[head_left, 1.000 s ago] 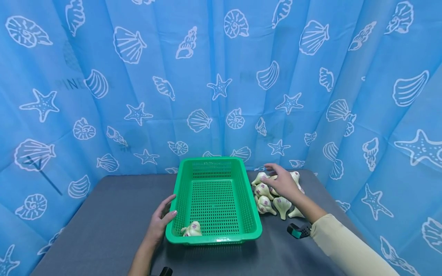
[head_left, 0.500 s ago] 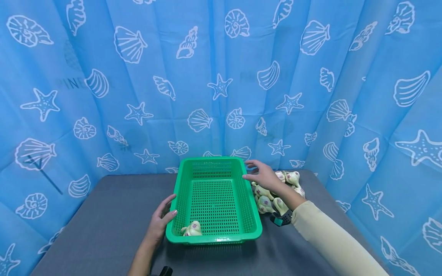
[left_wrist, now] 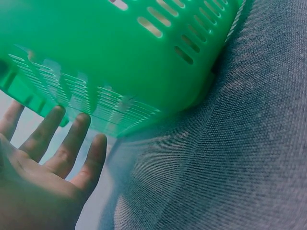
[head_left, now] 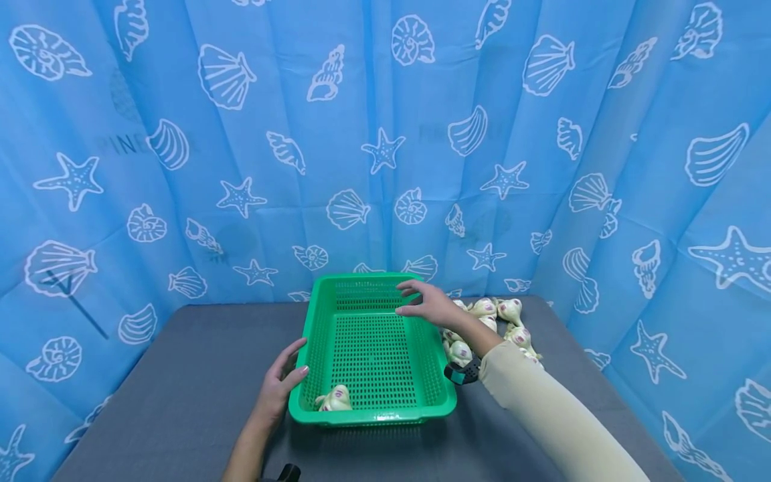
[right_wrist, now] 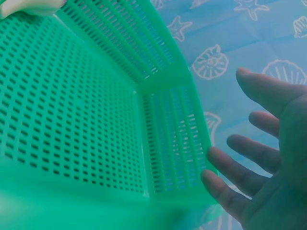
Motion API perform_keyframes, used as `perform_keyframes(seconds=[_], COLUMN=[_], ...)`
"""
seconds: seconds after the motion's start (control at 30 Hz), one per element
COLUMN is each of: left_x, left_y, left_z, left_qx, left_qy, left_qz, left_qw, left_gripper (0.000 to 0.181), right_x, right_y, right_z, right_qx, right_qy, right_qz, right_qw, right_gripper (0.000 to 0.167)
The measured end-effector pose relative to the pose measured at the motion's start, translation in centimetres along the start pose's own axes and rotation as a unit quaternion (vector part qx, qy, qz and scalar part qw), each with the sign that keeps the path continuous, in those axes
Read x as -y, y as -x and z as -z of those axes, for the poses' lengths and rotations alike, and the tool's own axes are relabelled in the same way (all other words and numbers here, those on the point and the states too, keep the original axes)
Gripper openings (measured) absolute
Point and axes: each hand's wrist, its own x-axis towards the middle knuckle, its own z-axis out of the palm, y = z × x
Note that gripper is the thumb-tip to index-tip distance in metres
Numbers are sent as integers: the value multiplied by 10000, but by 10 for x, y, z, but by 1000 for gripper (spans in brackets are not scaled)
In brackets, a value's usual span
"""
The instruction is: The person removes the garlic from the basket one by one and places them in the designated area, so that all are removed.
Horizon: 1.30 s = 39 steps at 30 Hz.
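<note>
A green slotted plastic basket [head_left: 375,418] stands on the table. One garlic bulb [head_left: 336,399] lies inside its near left corner, and a pale part of a garlic bulb [right_wrist: 36,5] shows at the top of the right wrist view. My left hand [head_left: 278,385] is at the basket's left side, thumb by the rim; the left wrist view shows its fingers [left_wrist: 67,148] extended along the outer wall. Above the basket's far right part is my right hand [head_left: 430,306], fingers [right_wrist: 247,175] spread and nothing held. Several garlic bulbs [head_left: 484,308] lie in a pile right of the basket, partly hidden by the right arm.
The table [head_left: 199,375] has a grey cloth covering. Behind it and on both sides hangs a blue curtain [head_left: 385,221] with white shell and starfish prints. A dark strap with a small device [head_left: 462,371] is at the right wrist.
My right hand has moved left from over the garlic pile, across the rim, to above the basket. The left hand, the basket and the bulb in it have stayed in place.
</note>
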Motion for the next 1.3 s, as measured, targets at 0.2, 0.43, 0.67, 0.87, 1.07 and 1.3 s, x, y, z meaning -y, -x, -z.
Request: perform_keyframes(seconds=[0.2,0.43,0.67,0.87,1.07,1.3], left_x=[0,0,-1,-1,-2,-2], left_y=[1,2,2,1,1,0], left_z=[0,-1,-2,-2,-1,-1], left_qx=[-47,-87,-71,-59,-52,-56], left_qy=[-64,-98,-107,-75,-47,-6], left_qz=[7,99,66,30,51,95], left_qw=[10000,9999,9999,9999,10000,9999], left_gripper=[53,54,54,54,53,53], right_x=[4,5,-1,3,7,11], right_y=[-7,-13,-19,-19,-18,-18], right_z=[-15,-30,-44,-56,-67,-78], right_qx=[472,1005,1494,1958,2433,2817], right_qy=[-232,-598,-916,-1079,-1032,-994], right_qz=[18,-173,-410,-813,-1124,-1166], right_qw=[9986,9930,9837,9713,9579,9472], right_gripper=[51,45,40,44,50,50])
